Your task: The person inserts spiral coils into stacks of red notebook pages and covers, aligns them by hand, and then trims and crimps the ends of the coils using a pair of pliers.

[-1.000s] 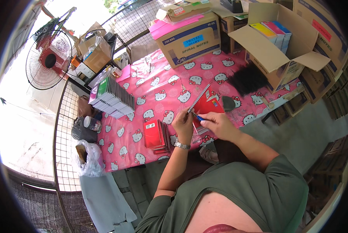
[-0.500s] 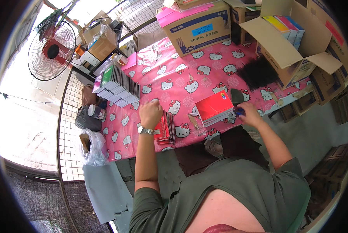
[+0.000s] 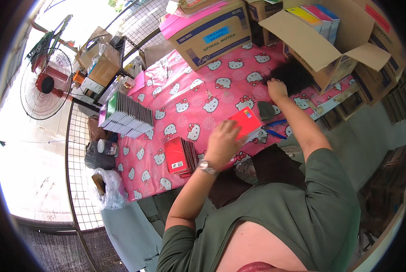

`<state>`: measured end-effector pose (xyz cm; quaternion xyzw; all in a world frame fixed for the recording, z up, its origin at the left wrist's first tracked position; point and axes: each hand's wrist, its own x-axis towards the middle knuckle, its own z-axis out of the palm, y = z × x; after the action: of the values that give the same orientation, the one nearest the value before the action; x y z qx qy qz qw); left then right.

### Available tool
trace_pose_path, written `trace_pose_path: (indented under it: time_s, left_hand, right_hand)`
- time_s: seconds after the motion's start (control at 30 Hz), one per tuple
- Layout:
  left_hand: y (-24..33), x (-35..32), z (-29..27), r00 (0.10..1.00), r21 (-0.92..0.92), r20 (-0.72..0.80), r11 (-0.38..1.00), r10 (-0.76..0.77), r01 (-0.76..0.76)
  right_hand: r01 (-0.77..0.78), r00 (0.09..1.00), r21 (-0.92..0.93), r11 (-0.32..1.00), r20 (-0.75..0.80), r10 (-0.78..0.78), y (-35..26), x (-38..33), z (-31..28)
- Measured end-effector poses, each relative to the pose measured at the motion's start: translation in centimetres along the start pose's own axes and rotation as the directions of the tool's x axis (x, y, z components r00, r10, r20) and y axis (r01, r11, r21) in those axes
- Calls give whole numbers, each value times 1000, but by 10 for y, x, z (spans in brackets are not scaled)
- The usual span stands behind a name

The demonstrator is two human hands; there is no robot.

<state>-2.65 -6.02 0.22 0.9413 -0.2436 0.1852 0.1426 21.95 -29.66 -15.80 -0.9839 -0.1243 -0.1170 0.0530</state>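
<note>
My left hand [image 3: 223,141] lies at the left edge of a stack of red-covered notebooks [image 3: 247,123], fingers apart and reaching onto the top cover. My right hand [image 3: 277,89] is closed at the near-left edge of a pile of thin black spiral coils [image 3: 291,75], its fingertips pinching among them. Blue-handled pliers [image 3: 275,131] lie on the table right of the red stack. A dark grey-green lump [image 3: 266,110] sits just behind the pliers. Left of my left hand stands a pile of red spiral-bound notebooks [image 3: 179,156].
A tall stack of spiral notebooks [image 3: 127,115] stands at the table's left, beside a jar [image 3: 107,147] and plastic bag [image 3: 108,188]. At the back are a closed carton [image 3: 212,38] and an open carton of notebooks [image 3: 303,43]. A fan [image 3: 46,85] is at far left.
My right hand has let go of the blue-handled pliers and moved away to the black coils. My left hand has moved right, from the spiral-bound pile to the other red stack. The view has shifted.
</note>
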Motion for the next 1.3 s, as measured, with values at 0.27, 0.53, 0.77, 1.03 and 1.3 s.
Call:
trace_pose_path:
  time_s: [0.27, 0.53, 0.77, 1.03, 1.3]
  left_hand:
    - [10, 7, 5, 979, -27, 203, 1000, 18, -13]
    - [-8, 24, -17, 994, 49, 13, 993, -109, 108]
    - [-8, 32, -9, 989, 43, -45, 988, -144, 146]
    - [-4, 38, -8, 995, 26, -57, 996, -85, 86]
    - [5, 43, 0, 999, 33, -44, 999, -25, 26]
  right_hand:
    - [253, 954, 539, 803, -276, -116, 6, -18, -69]
    - [326, 911, 911, 252, -231, -342, -68, -108, -187]
    - [363, 903, 888, 283, -260, -341, -82, -107, -187]
    - [-9, 896, 930, 368, 171, -411, -77, -92, -191]
    - [278, 923, 794, 541, -64, -379, -79, -109, -219]
